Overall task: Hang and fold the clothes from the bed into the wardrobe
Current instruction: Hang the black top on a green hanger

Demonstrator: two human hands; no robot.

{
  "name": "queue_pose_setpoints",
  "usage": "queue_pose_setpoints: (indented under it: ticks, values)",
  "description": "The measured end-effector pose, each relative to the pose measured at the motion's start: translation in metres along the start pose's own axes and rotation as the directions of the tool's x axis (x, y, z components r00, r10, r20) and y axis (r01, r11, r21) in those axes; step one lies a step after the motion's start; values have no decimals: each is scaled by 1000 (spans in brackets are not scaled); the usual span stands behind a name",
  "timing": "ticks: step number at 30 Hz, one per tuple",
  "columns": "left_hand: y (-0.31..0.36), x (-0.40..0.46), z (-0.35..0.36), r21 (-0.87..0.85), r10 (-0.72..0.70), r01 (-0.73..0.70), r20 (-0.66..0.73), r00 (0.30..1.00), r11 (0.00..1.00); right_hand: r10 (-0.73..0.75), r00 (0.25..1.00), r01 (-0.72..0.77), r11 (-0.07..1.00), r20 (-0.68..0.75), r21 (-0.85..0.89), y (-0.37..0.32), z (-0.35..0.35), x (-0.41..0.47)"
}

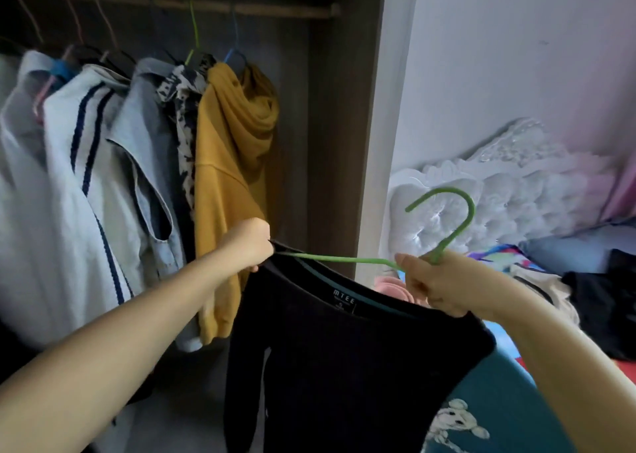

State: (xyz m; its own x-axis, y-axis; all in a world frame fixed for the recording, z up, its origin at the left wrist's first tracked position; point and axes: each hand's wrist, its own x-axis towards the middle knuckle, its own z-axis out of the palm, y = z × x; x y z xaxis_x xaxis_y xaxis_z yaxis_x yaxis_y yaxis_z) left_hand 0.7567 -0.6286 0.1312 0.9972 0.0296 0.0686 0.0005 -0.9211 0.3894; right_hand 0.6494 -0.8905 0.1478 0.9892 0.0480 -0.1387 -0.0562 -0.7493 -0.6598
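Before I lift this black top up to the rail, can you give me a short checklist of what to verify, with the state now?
1. Green hanger inside the neckline of the black top: ok on the left side; the right side is hidden by the hand.
2. Left hand grips the shoulder: ok.
3. Right hand holds the hanger near the hook's base: ok.
4. Hook free, pointing up: ok.
5. Free gap on the rail right of the yellow hoodie: ok.
6. Both shoulders seated evenly: cannot tell.
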Motion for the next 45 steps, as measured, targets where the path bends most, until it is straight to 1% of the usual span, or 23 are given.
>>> queue_pose_setpoints:
  ticks: [2,3,6,7,8,10,12,13,15,17,19,21,22,26,28,33,35,37,39,41,42,43,45]
  values:
    - [22,-12,12,-41,90,-89,28,996,995,-45,999,45,999,-28,-7,-9,4,12]
    - [34,-17,19,-93,120,-113,72,990,989,-63,998,64,997,15,-54,-14,12,18]
    - [47,-27,26,-131,134,-94,334,933,987,-23,986,40,995,165,-95,-14,24,31]
    - [45,-28,19,-112,167,-133,388,906,985,-15,983,26,998,184,-62,-12,17,30]
    - [41,-28,11,-72,234,-225,414,880,972,-16,983,19,1000,183,-14,-11,7,26]
    - [40,-32,-3,21,412,-451,372,832,892,-55,983,37,994,177,104,-12,-17,18]
    - [51,-41,0,-77,585,-591,289,758,803,-144,974,118,981,177,151,-19,-31,10]
    - [58,-45,8,-177,630,-605,224,744,777,-193,967,169,975,168,146,-21,-35,7]
    - [61,-47,24,-352,629,-578,40,777,736,-279,956,267,956,90,124,-23,-42,-1]
    - [54,-38,30,-404,610,-588,-88,787,700,-343,939,340,933,3,117,-11,-58,-13]
    - [41,-25,24,-415,590,-581,-121,798,700,-295,955,295,956,17,2,16,-80,-28]
    - [30,-13,19,-408,572,-586,-170,802,700,-111,992,126,948,66,-291,44,-91,-42]
    - [29,-10,17,-412,566,-586,-184,803,698,-89,995,99,900,45,-425,58,-88,-42]
    - [46,-12,15,-481,636,-625,-166,754,615,-230,967,116,779,-109,-616,62,-56,-32]
    - [53,-10,13,-488,646,-630,-163,746,604,-275,954,148,779,-119,-610,55,-54,-29]
    - [43,12,6,-523,607,-595,-173,775,610,-291,954,227,861,-74,-454,57,-73,-39]
    - [40,25,4,-519,572,-593,-222,789,616,-309,942,257,913,-127,-317,51,-77,-43]
    - [47,40,5,-455,512,-606,-323,796,653,-287,941,252,948,-178,-195,41,-77,-40]
    - [58,51,9,-385,474,-637,-440,763,668,-243,942,223,969,-231,-110,31,-76,-32]
    - [68,60,15,-330,483,-663,-483,730,672,-197,931,206,979,-307,-3,19,-78,-27]
    - [71,64,20,-333,469,-642,-470,748,690,-155,926,199,975,-344,96,10,-81,-25]
    - [74,66,25,-388,433,-589,-419,798,709,-104,923,192,959,-371,208,-1,-84,-22]
    - [80,65,39,-557,379,-448,-242,893,699,-20,921,188,898,-390,398,-28,-93,-12]
